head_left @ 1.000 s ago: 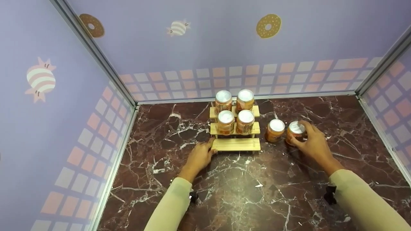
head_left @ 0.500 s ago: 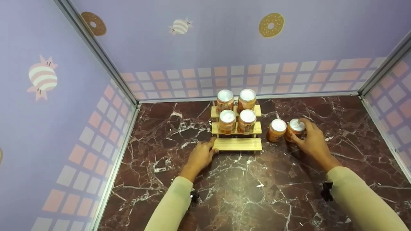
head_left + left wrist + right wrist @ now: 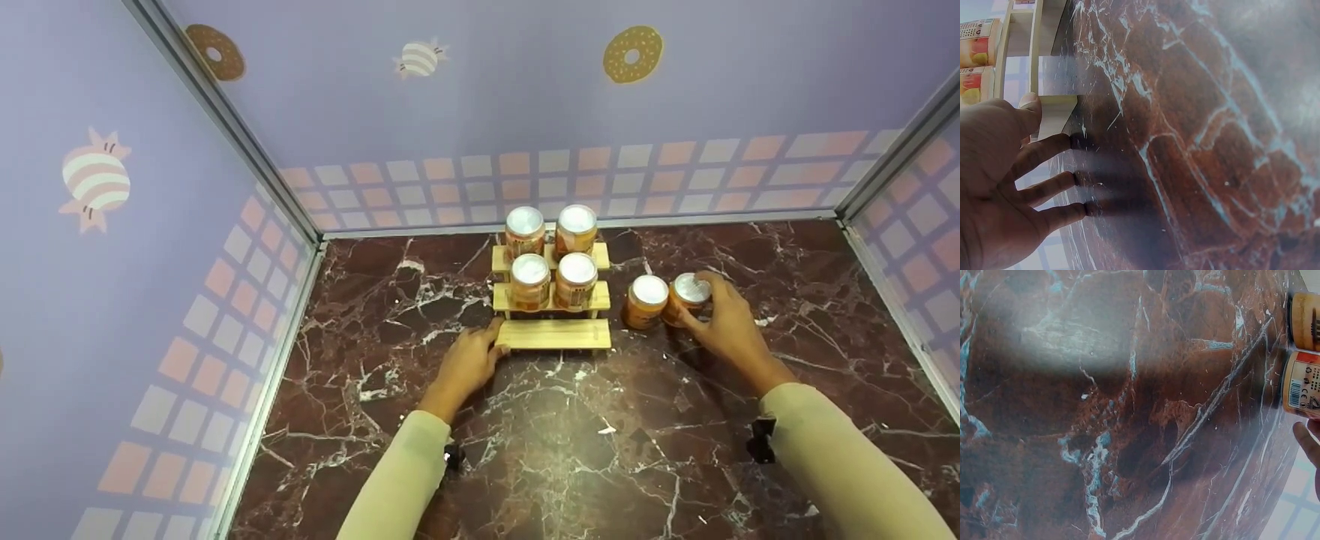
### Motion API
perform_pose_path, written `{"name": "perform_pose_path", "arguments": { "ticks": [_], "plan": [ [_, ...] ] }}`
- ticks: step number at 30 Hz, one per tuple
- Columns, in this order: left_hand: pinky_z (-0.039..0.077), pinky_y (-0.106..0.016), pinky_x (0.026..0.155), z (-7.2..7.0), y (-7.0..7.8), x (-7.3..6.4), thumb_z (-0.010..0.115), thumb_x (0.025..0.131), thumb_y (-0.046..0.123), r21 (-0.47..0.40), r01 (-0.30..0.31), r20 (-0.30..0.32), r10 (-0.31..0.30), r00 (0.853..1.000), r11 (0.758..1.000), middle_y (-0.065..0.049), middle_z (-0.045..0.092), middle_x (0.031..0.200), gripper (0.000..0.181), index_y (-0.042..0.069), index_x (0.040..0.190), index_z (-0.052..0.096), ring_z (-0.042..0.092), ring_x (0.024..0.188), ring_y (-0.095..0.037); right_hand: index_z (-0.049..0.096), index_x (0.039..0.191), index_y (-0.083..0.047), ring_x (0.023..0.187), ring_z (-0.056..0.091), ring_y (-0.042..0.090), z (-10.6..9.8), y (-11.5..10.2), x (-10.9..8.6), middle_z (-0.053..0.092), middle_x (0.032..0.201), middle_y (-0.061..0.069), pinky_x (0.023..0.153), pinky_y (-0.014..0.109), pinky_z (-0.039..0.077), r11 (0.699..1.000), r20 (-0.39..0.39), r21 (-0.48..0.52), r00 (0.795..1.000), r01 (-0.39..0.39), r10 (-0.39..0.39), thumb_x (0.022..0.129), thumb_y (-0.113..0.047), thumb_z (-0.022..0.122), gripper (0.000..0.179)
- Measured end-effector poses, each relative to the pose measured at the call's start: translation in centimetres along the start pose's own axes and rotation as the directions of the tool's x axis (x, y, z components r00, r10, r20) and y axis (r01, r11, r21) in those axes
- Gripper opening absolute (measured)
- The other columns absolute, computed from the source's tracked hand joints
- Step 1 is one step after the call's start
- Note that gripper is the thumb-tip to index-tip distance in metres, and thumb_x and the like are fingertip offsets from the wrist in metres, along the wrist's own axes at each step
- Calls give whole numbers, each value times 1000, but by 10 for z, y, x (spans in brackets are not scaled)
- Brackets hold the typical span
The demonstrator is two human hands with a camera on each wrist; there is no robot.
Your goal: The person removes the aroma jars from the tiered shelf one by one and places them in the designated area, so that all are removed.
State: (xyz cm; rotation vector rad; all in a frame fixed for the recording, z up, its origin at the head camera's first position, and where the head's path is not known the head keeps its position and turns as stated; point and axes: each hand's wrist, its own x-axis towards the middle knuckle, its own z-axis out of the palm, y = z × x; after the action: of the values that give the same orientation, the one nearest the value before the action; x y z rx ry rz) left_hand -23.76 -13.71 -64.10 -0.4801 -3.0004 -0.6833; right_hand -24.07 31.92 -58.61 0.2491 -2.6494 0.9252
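A small three-step wooden stand (image 3: pixel 553 334) stands on the table in the head view, with cans on its upper two steps. My left hand (image 3: pixel 466 366) holds the left end of the lowest step between thumb and index finger. In the left wrist view its other fingers (image 3: pixel 1044 188) spread straight down to the tabletop. My right hand (image 3: pixel 731 330) grips an orange can (image 3: pixel 691 288) with a silvery lid, upright right of the stand. Another such can (image 3: pixel 646 301) stands close on its left. The right wrist view shows the gripped can's label (image 3: pixel 1303 385) at the right edge, with a fingertip below it.
Two cans (image 3: pixel 529 282) sit on the middle step and two more (image 3: pixel 576 229) on the top step. Behind the stand rises a lilac wall (image 3: pixel 360 112), with side walls left and right. The tabletop (image 3: pixel 555 450) is dark red marble pattern.
My right hand has shifted its can slightly left and toward the back, narrowing the gap to the neighbouring can. The left hand stays at the stand.
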Motion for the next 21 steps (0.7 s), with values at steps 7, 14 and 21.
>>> {"name": "perform_pose_path", "arguments": {
  "ticks": [7, 14, 21],
  "plan": [
    [57, -66, 110, -13, 10, -1, 71, 108, 43, -7, 2, 5, -1, 1000, 1000, -18, 76, 141, 60, 18, 161, 58, 67, 135, -44, 46, 149, 6, 113, 65, 64, -3, -1, 1, 59, 131, 44, 94, 75, 55, 1000, 42, -2, 999, 1, -1, 99, -11, 83, 64],
    [54, -64, 116, -3, 2, 1, 71, 107, 43, -36, 12, 0, -12, 1000, 999, -18, 75, 143, 62, 20, 163, 56, 65, 138, -45, 48, 148, 5, 119, 62, 66, -6, -3, 1, 56, 138, 44, 100, 80, 50, 1000, 56, -19, 998, -10, 11, 99, -16, 82, 64],
    [56, -64, 112, -3, 1, 1, 71, 107, 45, -12, -6, -4, 6, 1000, 1000, -15, 76, 142, 62, 20, 162, 57, 67, 136, -43, 52, 147, 5, 118, 58, 61, -14, -6, 2, 54, 139, 40, 99, 79, 50, 998, 81, -66, 997, -4, 9, 97, -22, 80, 64]
  ]
}}
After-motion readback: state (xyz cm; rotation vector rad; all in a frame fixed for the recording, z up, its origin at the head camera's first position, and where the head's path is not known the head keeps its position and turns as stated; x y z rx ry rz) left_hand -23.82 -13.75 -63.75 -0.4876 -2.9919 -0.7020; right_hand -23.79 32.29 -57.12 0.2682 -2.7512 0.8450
